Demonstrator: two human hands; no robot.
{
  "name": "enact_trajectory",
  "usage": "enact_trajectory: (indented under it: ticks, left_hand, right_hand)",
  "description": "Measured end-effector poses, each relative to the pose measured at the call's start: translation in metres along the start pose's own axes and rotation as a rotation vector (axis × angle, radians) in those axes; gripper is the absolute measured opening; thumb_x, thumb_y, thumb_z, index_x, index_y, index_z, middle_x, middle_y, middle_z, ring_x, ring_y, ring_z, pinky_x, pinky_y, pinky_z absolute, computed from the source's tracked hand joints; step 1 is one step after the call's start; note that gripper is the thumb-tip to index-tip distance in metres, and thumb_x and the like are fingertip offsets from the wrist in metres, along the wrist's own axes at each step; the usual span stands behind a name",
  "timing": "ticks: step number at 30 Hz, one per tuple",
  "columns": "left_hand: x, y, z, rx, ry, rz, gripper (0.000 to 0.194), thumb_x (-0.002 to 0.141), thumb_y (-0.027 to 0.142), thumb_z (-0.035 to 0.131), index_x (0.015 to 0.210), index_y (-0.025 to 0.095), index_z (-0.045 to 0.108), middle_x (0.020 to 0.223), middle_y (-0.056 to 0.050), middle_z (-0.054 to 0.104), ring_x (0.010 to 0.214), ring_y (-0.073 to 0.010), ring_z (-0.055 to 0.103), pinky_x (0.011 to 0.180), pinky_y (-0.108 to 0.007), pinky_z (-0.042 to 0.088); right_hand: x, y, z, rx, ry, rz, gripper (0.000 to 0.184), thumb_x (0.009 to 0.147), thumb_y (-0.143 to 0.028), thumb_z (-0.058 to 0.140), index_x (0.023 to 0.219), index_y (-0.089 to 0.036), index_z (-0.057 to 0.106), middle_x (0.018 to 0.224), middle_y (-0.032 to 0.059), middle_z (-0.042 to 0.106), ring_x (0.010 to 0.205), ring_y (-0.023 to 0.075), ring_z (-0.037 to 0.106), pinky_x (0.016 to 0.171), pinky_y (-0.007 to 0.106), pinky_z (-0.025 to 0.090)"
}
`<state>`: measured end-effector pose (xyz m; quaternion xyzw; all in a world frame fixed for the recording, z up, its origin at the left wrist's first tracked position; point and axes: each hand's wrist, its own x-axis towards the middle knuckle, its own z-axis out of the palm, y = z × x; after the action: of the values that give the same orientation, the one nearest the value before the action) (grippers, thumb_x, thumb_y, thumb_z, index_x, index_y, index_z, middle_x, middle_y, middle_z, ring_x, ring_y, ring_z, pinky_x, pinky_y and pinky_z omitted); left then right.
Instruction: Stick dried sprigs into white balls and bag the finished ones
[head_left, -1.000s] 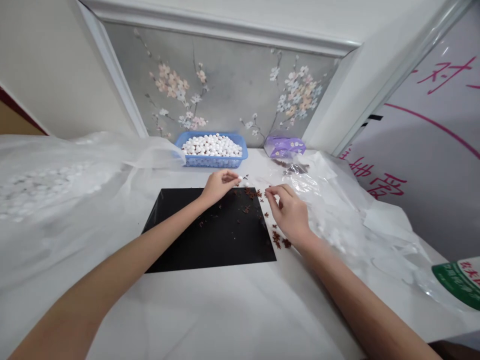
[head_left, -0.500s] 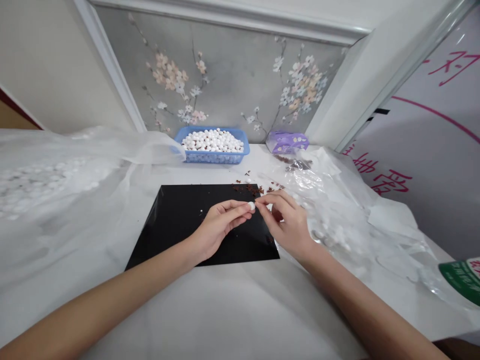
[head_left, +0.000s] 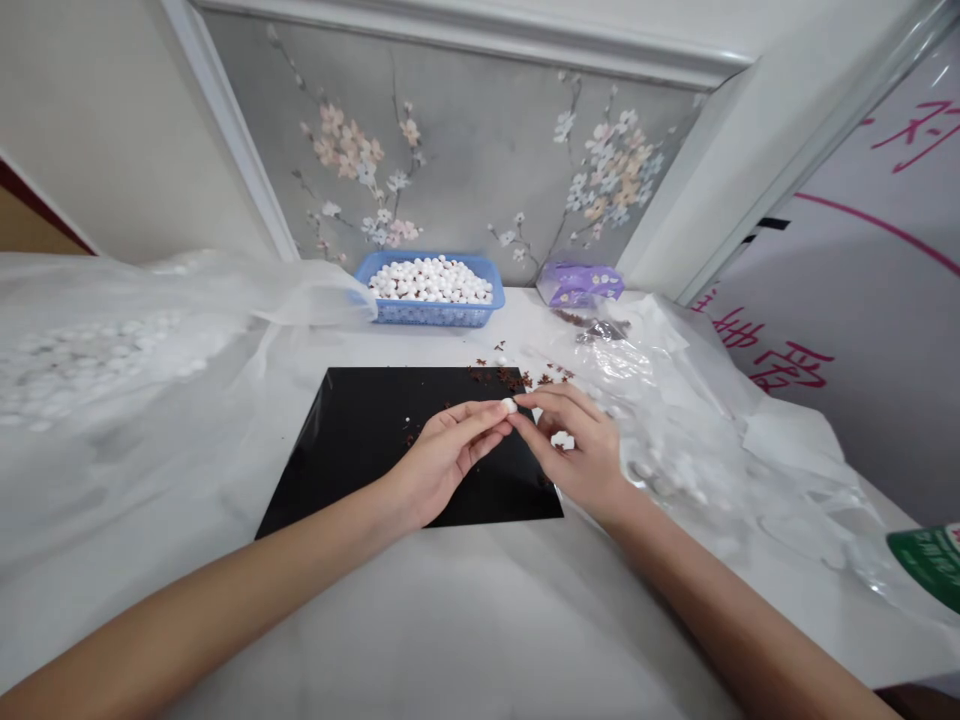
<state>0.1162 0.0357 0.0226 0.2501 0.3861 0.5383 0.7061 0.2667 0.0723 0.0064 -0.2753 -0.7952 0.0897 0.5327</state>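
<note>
Between the thumb and fingers of my left hand (head_left: 448, 455) is a small white ball (head_left: 509, 405), held above the black sheet (head_left: 375, 420). The thumb and index finger of my right hand (head_left: 574, 440) meet the ball's right side in a pinch. Whatever lies between those right fingertips is too small to make out. Small brown star-shaped pieces (head_left: 514, 379) lie scattered just beyond my hands, across the sheet's far right corner and the white table (head_left: 465, 610). Another white bit (head_left: 562, 440) shows by my right palm.
A blue basket (head_left: 439, 313) full of white balls stands against the wall. On the left lies a clear bag (head_left: 97, 365) of white balls. Crumpled plastic bags (head_left: 675, 450) spread over the right side. A purple package (head_left: 580, 284) sits behind them, and a green container (head_left: 930, 565) is at the right edge.
My right fingertips have come closer onto the ball, with the thumb now lower along its side. The whole view has shifted slightly. My left hand keeps its hold.
</note>
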Motion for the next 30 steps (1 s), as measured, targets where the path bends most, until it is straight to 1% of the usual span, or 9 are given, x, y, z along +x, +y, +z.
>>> enact_trajectory:
  ticks: [6, 9, 13, 19, 21, 23, 26, 28, 30]
  left_hand:
    - [0.000, 0.000, 0.000, 0.060, 0.015, 0.026, 0.008, 0.071, 0.022, 0.071, 0.078, 0.018, 0.071, 0.085, 0.000, 0.070, 0.086, -0.0089, 0.062, 0.087, -0.020, 0.046]
    - [0.000, 0.000, -0.002, 0.110, 0.025, 0.045, 0.009, 0.070, 0.024, 0.071, 0.078, 0.019, 0.071, 0.085, 0.000, 0.070, 0.085, -0.0094, 0.062, 0.087, -0.021, 0.046]
    - [-0.001, 0.000, -0.003, 0.150, 0.015, 0.064, 0.011, 0.070, 0.024, 0.072, 0.079, 0.019, 0.071, 0.083, 0.000, 0.069, 0.082, -0.0084, 0.061, 0.084, -0.021, 0.047]
    - [-0.002, 0.001, -0.002, 0.146, 0.029, 0.068, 0.011, 0.069, 0.024, 0.072, 0.078, 0.018, 0.071, 0.081, 0.000, 0.069, 0.079, -0.0082, 0.061, 0.084, -0.022, 0.046]
    - [-0.002, 0.001, -0.003, 0.142, 0.031, 0.063, 0.011, 0.069, 0.024, 0.073, 0.078, 0.018, 0.071, 0.080, 0.000, 0.069, 0.078, -0.0083, 0.061, 0.085, -0.022, 0.046]
    - [-0.002, 0.000, -0.004, 0.145, 0.051, 0.061, 0.010, 0.068, 0.024, 0.073, 0.076, 0.018, 0.071, 0.079, 0.001, 0.069, 0.079, -0.0083, 0.061, 0.084, -0.022, 0.046]
    - [-0.002, -0.001, -0.006, 0.168, 0.082, 0.059, 0.011, 0.067, 0.025, 0.073, 0.075, 0.018, 0.071, 0.080, 0.000, 0.069, 0.080, -0.0093, 0.061, 0.085, -0.023, 0.046]
    - [-0.001, -0.001, -0.007, 0.209, 0.077, 0.071, 0.014, 0.067, 0.028, 0.073, 0.076, 0.018, 0.071, 0.080, -0.001, 0.070, 0.080, -0.0105, 0.061, 0.086, -0.025, 0.046]
    - [0.001, 0.000, -0.009, 0.305, 0.045, 0.109, 0.018, 0.068, 0.031, 0.072, 0.079, 0.017, 0.071, 0.082, -0.003, 0.070, 0.081, -0.0123, 0.062, 0.084, -0.027, 0.047]
  right_hand:
    - [-0.002, 0.001, 0.001, 0.029, -0.043, 0.031, 0.019, 0.083, -0.015, 0.056, 0.100, -0.022, 0.058, 0.094, 0.0037, 0.059, 0.048, 0.0043, 0.049, 0.044, 0.020, 0.048]
    - [-0.002, 0.001, 0.000, 0.030, -0.078, 0.045, 0.018, 0.084, -0.016, 0.055, 0.100, -0.022, 0.056, 0.096, 0.0039, 0.059, 0.046, 0.0034, 0.047, 0.044, 0.020, 0.047]
    - [-0.002, 0.002, 0.000, 0.037, -0.104, 0.043, 0.017, 0.084, -0.016, 0.054, 0.100, -0.022, 0.055, 0.096, 0.0044, 0.059, 0.045, 0.0031, 0.045, 0.044, 0.020, 0.047]
    - [-0.005, 0.002, 0.003, 0.053, -0.095, 0.090, 0.016, 0.085, -0.017, 0.054, 0.099, -0.021, 0.057, 0.095, 0.0035, 0.059, 0.049, 0.0042, 0.049, 0.045, 0.020, 0.047]
    - [-0.007, 0.002, 0.005, 0.060, -0.098, 0.117, 0.015, 0.086, -0.018, 0.052, 0.100, -0.021, 0.057, 0.095, 0.0038, 0.058, 0.053, 0.0053, 0.052, 0.046, 0.020, 0.048]
    - [-0.009, 0.001, 0.008, 0.066, -0.119, 0.129, 0.015, 0.087, -0.019, 0.051, 0.100, -0.021, 0.057, 0.095, 0.0048, 0.058, 0.061, 0.0078, 0.056, 0.048, 0.021, 0.050]
    - [-0.011, 0.001, 0.011, 0.078, -0.154, 0.135, 0.014, 0.087, -0.019, 0.049, 0.098, -0.020, 0.057, 0.094, 0.0054, 0.058, 0.068, 0.0103, 0.057, 0.051, 0.021, 0.051]
    - [-0.010, 0.000, 0.011, 0.084, -0.155, 0.139, 0.014, 0.087, -0.018, 0.049, 0.099, -0.020, 0.057, 0.094, 0.0053, 0.058, 0.066, 0.0097, 0.056, 0.052, 0.022, 0.050]
    - [-0.008, 0.002, 0.009, 0.082, -0.157, 0.126, 0.014, 0.087, -0.019, 0.050, 0.099, -0.020, 0.057, 0.094, 0.0049, 0.058, 0.059, 0.0083, 0.053, 0.051, 0.022, 0.050]
